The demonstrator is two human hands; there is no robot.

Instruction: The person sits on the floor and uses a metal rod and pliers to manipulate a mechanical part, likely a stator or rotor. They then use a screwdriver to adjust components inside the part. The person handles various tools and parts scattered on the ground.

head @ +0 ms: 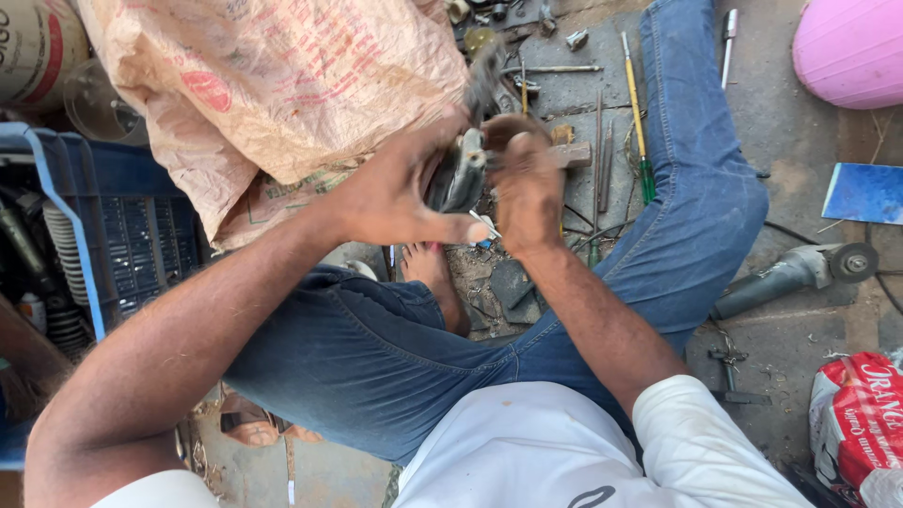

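The dusty grey concrete floor (pixel 800 141) bears a grey angle grinder (pixel 790 273) at right, a yellow-and-green-handled screwdriver (pixel 638 118) farther off, scattered metal tools (pixel 555 68), and a blue plastic crate (pixel 122 235) at left.

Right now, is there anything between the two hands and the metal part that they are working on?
Nothing visible. The left hand and the right hand both already touch the grey metal part, held between them above the jeans. How the fingers close behind it is hidden.

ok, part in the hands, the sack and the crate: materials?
Part: looks like dull grey metal, grimy, held by both the left hand and the right hand. Sack: woven plastic, by its fine weave and creases. Crate: moulded blue plastic, slotted wall.
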